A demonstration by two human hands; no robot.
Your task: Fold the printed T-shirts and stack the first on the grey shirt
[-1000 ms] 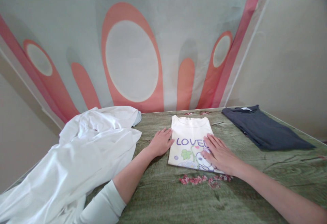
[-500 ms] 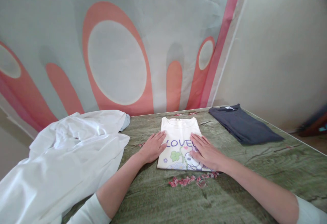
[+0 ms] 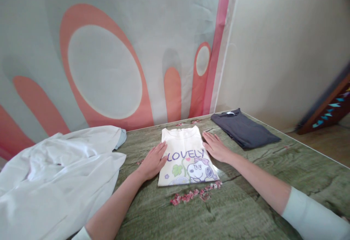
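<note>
A folded white T-shirt lies face up in front of me, its print reading "LOVELY" above a cartoon dog and a green leaf. My left hand rests flat at the shirt's left edge, fingertips on the cloth. On the other side, my right hand is at the shirt's right edge with its fingers stretched out. Neither hand grips anything.
A dark grey folded shirt lies at the table's far right. Loose white cloth spreads over the left side. The wood-patterned table with pink flower prints meets a decorated wall behind.
My right hand has slid off the shirt's print to its right edge, uncovering the dog and the full word. The left hand stays at the left edge. The view has turned right.
</note>
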